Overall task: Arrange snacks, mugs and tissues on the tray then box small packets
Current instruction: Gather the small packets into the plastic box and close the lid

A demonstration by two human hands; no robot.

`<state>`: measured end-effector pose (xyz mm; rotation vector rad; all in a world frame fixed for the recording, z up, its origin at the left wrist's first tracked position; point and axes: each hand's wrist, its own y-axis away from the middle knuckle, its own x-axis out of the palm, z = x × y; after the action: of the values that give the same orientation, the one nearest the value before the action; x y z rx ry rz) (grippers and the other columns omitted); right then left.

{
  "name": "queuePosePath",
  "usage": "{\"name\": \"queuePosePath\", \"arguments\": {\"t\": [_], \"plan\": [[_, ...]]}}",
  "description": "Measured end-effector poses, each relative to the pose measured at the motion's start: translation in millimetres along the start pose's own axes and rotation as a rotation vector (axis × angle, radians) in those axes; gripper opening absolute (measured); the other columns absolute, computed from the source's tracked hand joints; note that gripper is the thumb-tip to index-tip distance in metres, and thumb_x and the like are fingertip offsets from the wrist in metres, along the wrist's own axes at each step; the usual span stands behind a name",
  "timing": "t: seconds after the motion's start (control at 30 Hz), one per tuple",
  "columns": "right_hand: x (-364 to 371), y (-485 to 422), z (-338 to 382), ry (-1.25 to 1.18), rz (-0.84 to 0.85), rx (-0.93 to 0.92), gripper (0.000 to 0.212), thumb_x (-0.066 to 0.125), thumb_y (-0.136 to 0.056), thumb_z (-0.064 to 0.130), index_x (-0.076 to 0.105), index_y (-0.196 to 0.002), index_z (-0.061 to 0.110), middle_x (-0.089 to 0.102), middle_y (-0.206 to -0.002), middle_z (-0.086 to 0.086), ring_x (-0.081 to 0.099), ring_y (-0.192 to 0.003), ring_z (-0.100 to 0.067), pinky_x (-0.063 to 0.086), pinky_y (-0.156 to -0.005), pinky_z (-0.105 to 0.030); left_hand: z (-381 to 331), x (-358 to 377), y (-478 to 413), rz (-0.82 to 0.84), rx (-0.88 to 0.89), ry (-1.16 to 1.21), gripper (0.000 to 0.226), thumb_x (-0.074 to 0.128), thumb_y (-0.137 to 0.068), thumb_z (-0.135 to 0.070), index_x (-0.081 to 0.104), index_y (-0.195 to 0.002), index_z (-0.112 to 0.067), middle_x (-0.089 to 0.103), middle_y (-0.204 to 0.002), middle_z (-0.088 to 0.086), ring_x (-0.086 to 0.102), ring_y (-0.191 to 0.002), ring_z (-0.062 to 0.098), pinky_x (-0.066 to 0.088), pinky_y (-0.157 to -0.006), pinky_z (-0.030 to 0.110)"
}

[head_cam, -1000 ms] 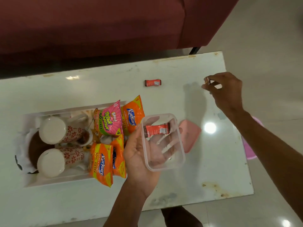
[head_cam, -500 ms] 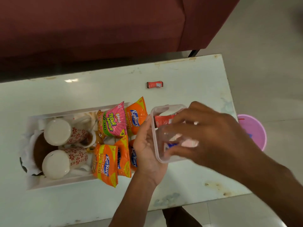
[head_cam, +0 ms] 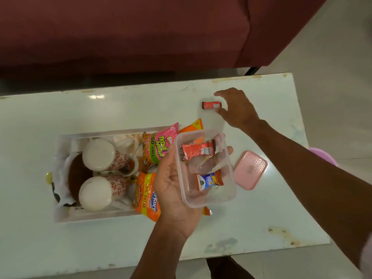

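Head view: the left hand point(head_cam: 173, 184) cradles a clear box point(head_cam: 229, 190) above the bench point(head_cam: 120, 109), palm under it, thumb curled against its left wall. Inside lie a red packet point(head_cam: 196, 152) and a blue-and-orange packet point(head_cam: 209, 181). The right hand point(head_cam: 237, 109) reaches over the far side of the bench, grasping nothing, forefinger and thumb spread either side of a small red packet point(head_cam: 211, 105); whether they touch it I cannot tell. A pink lid point(head_cam: 250, 170) lies on the bench just right of the box. To the left sits the white tray point(head_cam: 64, 216) holding two flowered mugs point(head_cam: 100, 156) on their sides, a pink snack bag point(head_cam: 159, 146) and an orange snack bag point(head_cam: 146, 196); the held box and the left hand cover part of the bags. A dark red sofa point(head_cam: 120, 33) stands beyond the bench.
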<state>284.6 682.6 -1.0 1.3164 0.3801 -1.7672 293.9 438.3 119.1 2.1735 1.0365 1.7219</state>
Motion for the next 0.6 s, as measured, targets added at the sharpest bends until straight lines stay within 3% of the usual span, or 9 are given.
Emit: {"name": "queuePosePath", "arguments": {"t": [0.1, 0.23, 0.37, 0.43, 0.5, 0.6], "plan": [[25, -10, 2, 0.07, 0.0, -0.003, 0.042, 0.065, -0.091, 0.025, 0.056, -0.132, 0.022, 0.051, -0.137, -0.006, 0.045, -0.124, -0.026, 0.046, -0.096, -0.04, -10, -12, 5, 0.005, 0.016, 0.033, 0.056, 0.041, -0.091, -0.05, 0.068, -0.127, -0.015, 0.065, -0.132, 0.017, 0.063, -0.12, 0.04, 0.05, -0.098, 0.051], [33, -1, 5, 0.133, -0.135, 0.041, 0.027, 0.063, -0.093, 0.028, 0.068, -0.117, 0.016, 0.065, -0.116, -0.007, 0.058, -0.104, -0.024, 0.053, -0.083, -0.038, -20, -29, 9, -0.011, 0.042, 0.037, 0.054, 0.04, -0.092, -0.05, 0.07, -0.122, -0.017, 0.073, -0.118, 0.01, 0.071, -0.106, 0.031, 0.057, -0.09, 0.046], [-5, 37, 29, -0.307, -0.332, 0.114, 0.024, 0.068, -0.089, 0.027, 0.073, -0.106, 0.012, 0.071, -0.11, -0.003, 0.064, -0.1, -0.022, 0.052, -0.087, -0.033, -26, -44, 11, -0.031, 0.044, 0.036, 0.055, 0.043, -0.092, -0.052, 0.068, -0.126, -0.017, 0.068, -0.126, 0.013, 0.064, -0.119, 0.037, 0.054, -0.094, 0.05], [-47, 69, 59, -0.523, -0.419, 0.097, 0.027, 0.07, -0.087, 0.036, 0.073, -0.106, 0.017, 0.072, -0.108, 0.005, 0.065, -0.097, -0.011, 0.053, -0.083, -0.023, -29, -48, 11, -0.075, 0.049, 0.021, 0.058, 0.046, -0.09, -0.051, 0.064, -0.132, -0.015, 0.062, -0.135, 0.017, 0.054, -0.129, 0.044, 0.046, -0.101, 0.056], [-88, 111, 95, -0.535, -0.382, -0.042, 0.026, 0.069, -0.085, 0.044, 0.072, -0.105, 0.028, 0.07, -0.1, 0.016, 0.063, -0.088, 0.0, 0.048, -0.071, -0.006, -31, -50, 12, -0.108, 0.057, 0.003, 0.056, 0.049, -0.088, -0.051, 0.067, -0.128, -0.016, 0.064, -0.13, 0.017, 0.056, -0.127, 0.044, 0.047, -0.099, 0.055], [-118, 165, 141, -0.381, -0.184, -0.275, 0.025, 0.071, -0.08, 0.049, 0.071, -0.102, 0.038, 0.066, -0.098, 0.02, 0.06, -0.083, -0.006, 0.045, -0.063, -0.01, -34, -49, 14, -0.13, 0.098, -0.075, 0.042, 0.054, -0.085, -0.05, 0.075, -0.108, -0.022, 0.075, -0.105, 0.006, 0.071, -0.099, 0.025, 0.059, -0.076, 0.042]]}}
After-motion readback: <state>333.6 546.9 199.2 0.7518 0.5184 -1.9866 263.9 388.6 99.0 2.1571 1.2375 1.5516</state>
